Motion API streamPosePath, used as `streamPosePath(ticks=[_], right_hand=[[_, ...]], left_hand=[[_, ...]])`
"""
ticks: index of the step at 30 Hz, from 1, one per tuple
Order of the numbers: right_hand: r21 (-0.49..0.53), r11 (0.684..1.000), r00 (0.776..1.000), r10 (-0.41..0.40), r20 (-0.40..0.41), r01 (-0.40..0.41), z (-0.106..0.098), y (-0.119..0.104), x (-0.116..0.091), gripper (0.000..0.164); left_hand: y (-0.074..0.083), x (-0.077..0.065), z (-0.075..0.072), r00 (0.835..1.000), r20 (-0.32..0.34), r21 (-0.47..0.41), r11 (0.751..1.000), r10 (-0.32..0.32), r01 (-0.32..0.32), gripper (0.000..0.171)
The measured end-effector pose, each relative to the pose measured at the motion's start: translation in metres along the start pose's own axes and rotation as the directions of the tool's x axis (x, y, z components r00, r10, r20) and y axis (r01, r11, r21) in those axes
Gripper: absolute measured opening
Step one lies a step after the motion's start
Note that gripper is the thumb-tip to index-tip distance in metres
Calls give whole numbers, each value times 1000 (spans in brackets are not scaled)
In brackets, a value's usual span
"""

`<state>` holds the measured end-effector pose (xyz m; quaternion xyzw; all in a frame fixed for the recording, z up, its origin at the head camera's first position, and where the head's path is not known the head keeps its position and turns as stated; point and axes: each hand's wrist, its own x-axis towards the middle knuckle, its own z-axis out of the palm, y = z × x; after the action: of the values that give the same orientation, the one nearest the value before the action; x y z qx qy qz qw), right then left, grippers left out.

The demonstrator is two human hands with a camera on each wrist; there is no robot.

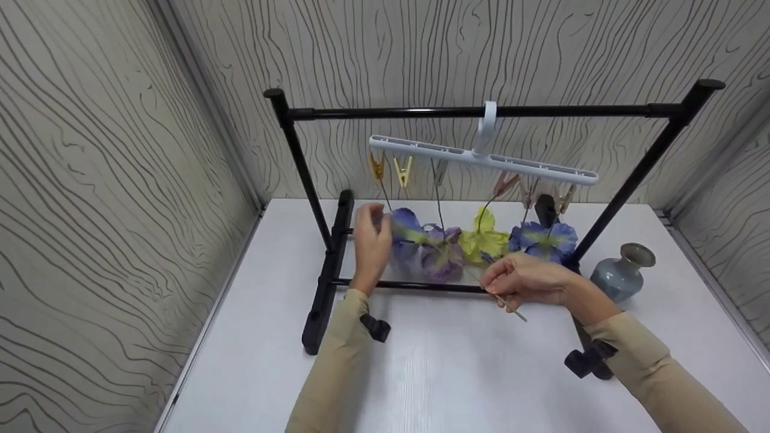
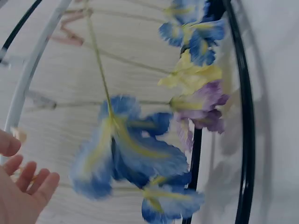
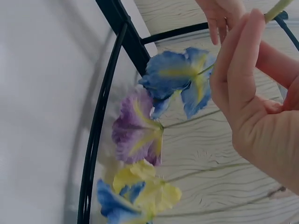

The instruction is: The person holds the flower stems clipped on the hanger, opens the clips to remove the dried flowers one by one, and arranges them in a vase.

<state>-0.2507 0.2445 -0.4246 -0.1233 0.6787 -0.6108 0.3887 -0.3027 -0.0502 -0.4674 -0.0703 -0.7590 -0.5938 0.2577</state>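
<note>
1. Right hand (image 1: 532, 279) pinched a thin stem (image 2: 99, 67) near its free end. Left hand (image 1: 371, 240) was open, fingers loosely bent, with nothing in its hold that we could see.
2. The pinched stem's blue flower (image 2: 145, 149) lay in front of the black rack (image 1: 421, 112), near the left hand. With the grip so far from the bloom, we judged a slackened pinch could let it droop or twist.
3. In the left wrist view it overlapped a hanging blue bloom (image 2: 172, 200); we could not tell whether petals touched. A hasty pull might snag them.
4. The hanger (image 1: 433, 150) slanted from one hook. We thought a tug at either end could swing it and tangle the purple flower (image 1: 445, 264) with the yellow flower (image 1: 484, 240).
5. The yellow clip (image 1: 403, 172) seemed to bear no stem; a shallow bite there could let a slim one slip.
6. The vase (image 1: 616, 279) stood near the right forearm; a careless withdrawal might topple it.
7. Counter (image 1: 252, 337): white, softly shadowed, rack feet resting on it.
8. Room: we noted pale wall panels (image 1: 90, 180) with dark, wavy grain lines and grey corner strips.
</note>
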Motion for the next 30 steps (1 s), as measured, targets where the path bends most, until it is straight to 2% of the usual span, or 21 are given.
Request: streamPosePath(ticks=[3, 7, 14, 18, 22, 26, 30], right_hand=[[-1, 1000, 999, -25, 22, 25, -7, 5, -8, 10], [-15, 999, 999, -44, 23, 45, -15, 9, -17, 10], [-82, 995, 997, -66, -45, 63, -25, 13, -35, 7], [-71, 993, 995, -98, -19, 97, -29, 14, -45, 10], [-47, 989, 990, -139, 14, 140, -34, 15, -55, 14], [-26, 982, 982, -184, 41, 186, -41, 16, -65, 17], [-57, 973, 975, -222, 30, 224, -46, 16, -75, 17]], left_hand=[[-10, 16, -12, 995, -29, -12, 996, -92, 92, 22], [-23, 27, -24, 987, -27, 9, 987, -159, 160, 25], [-40, 35, -30, 957, 87, 85, 959, -277, 269, 40], [-45, 37, -27, 938, 173, 99, 952, -302, 288, 48], [-47, 39, -23, 919, 241, 48, 949, -313, 311, 54], [-47, 42, -20, 904, 267, -22, 935, -335, 353, 59], [-47, 45, -19, 902, 270, -74, 927, -336, 367, 63]])
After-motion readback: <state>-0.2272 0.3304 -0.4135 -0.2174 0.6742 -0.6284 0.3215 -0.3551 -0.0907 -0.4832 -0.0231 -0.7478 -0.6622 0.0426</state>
